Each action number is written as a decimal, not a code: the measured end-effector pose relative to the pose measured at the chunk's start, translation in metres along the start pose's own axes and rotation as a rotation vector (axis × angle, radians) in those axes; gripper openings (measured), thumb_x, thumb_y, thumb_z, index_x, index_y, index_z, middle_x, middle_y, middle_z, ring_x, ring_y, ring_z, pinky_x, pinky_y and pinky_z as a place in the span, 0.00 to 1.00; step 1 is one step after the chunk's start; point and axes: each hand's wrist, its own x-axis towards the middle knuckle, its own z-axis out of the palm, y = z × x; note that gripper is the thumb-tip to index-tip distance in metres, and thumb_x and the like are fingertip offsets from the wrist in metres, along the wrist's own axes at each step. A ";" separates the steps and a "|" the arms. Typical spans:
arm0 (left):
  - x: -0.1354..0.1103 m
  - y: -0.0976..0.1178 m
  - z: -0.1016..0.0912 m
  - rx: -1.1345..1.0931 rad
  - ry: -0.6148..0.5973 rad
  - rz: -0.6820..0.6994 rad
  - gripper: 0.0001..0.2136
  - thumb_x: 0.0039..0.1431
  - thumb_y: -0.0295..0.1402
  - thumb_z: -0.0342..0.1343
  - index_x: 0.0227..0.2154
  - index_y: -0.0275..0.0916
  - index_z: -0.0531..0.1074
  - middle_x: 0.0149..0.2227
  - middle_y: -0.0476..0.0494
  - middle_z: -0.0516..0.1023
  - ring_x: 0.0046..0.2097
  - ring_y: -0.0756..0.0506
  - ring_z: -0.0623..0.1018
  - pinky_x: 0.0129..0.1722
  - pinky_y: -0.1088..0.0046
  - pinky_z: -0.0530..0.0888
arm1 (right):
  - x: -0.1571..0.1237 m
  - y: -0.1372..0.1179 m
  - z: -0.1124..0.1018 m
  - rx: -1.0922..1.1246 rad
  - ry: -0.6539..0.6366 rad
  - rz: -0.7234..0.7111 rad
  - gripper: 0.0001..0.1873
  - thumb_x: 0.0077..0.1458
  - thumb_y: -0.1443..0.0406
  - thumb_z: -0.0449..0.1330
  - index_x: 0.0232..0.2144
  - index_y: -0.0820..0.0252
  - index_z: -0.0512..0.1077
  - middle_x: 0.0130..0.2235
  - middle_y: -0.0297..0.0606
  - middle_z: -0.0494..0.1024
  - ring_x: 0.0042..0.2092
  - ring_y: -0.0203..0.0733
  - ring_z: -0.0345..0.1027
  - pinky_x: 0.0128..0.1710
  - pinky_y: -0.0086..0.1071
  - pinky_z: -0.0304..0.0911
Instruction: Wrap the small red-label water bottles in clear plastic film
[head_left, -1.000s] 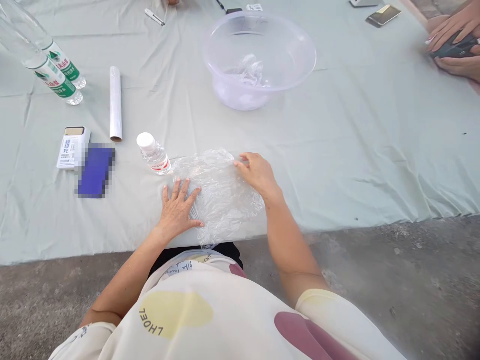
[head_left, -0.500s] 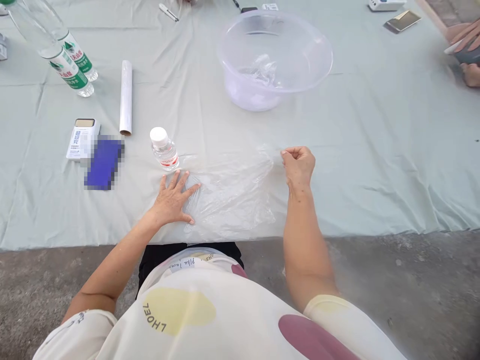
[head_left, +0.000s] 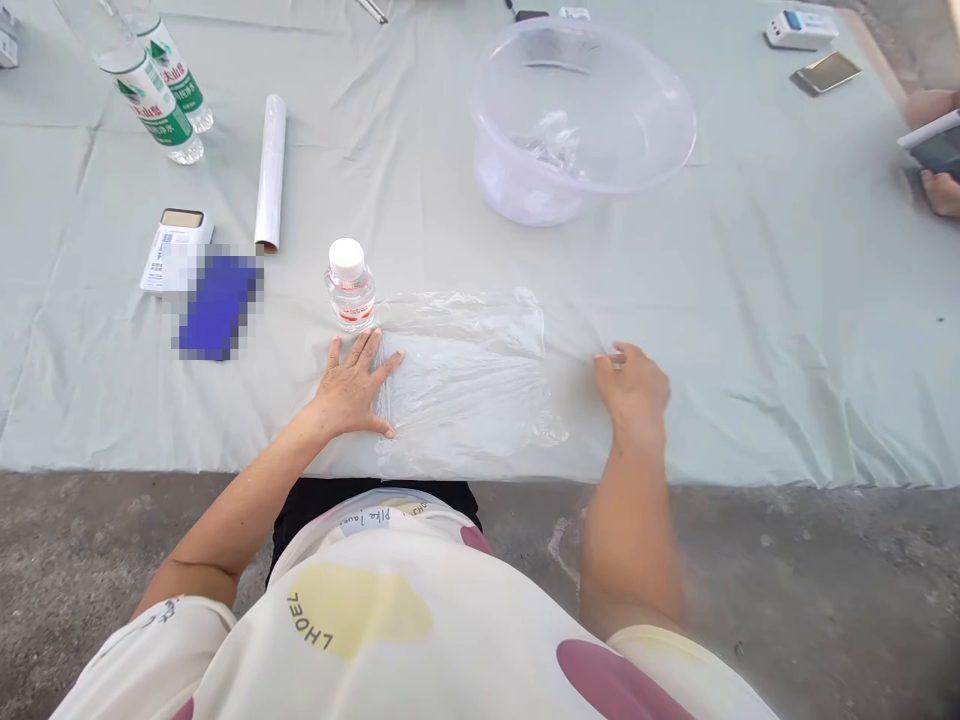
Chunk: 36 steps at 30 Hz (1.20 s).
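A thin sheet of clear plastic film (head_left: 465,390) lies wrinkled on the cloth in front of me. My left hand (head_left: 352,385) rests flat with its fingers spread, pressing the film's left edge. Just beyond those fingertips stands a small clear bottle (head_left: 351,290) with a white cap and red print. To the right of the film, my right hand (head_left: 636,385) is apart from it, low over the cloth. Its fingers are loosely curled, with a small gap between thumb and forefinger, and nothing shows between them.
A translucent basin (head_left: 525,190) holding crumpled clear plastic stands beyond the film. At left are a roll of film (head_left: 271,175), two water bottles (head_left: 154,105), a white device (head_left: 172,255) and a blurred blue item (head_left: 217,308). Another person's hand (head_left: 941,190) holds a device at far right.
My right hand has moved right and nearer to me, away from the film, its pinch loosened. The film's right part lies flatter. My left hand stays on the left edge.
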 end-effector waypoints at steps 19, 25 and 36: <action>0.001 -0.003 0.009 -0.071 -0.004 0.002 0.61 0.33 0.52 0.74 0.70 0.43 0.50 0.74 0.28 0.39 0.73 0.25 0.41 0.66 0.35 0.34 | -0.103 -0.214 0.153 0.432 -0.540 -0.762 0.40 0.57 0.46 0.60 0.66 0.48 0.54 0.57 0.38 0.74 0.58 0.48 0.68 0.57 0.46 0.67; -0.001 -0.007 0.015 -0.125 0.036 0.019 0.68 0.30 0.53 0.75 0.72 0.41 0.41 0.73 0.25 0.38 0.73 0.26 0.41 0.66 0.37 0.33 | -0.119 -0.147 0.072 0.522 -0.538 -0.577 0.34 0.55 0.39 0.56 0.53 0.53 0.69 0.51 0.40 0.77 0.53 0.50 0.72 0.47 0.40 0.71; -0.004 -0.006 0.014 -0.154 0.064 0.017 0.66 0.37 0.49 0.73 0.72 0.40 0.35 0.73 0.24 0.36 0.74 0.28 0.39 0.67 0.39 0.33 | -0.145 -0.093 0.106 0.161 -0.526 -0.285 0.34 0.51 0.41 0.60 0.50 0.57 0.70 0.42 0.37 0.80 0.40 0.43 0.72 0.43 0.37 0.64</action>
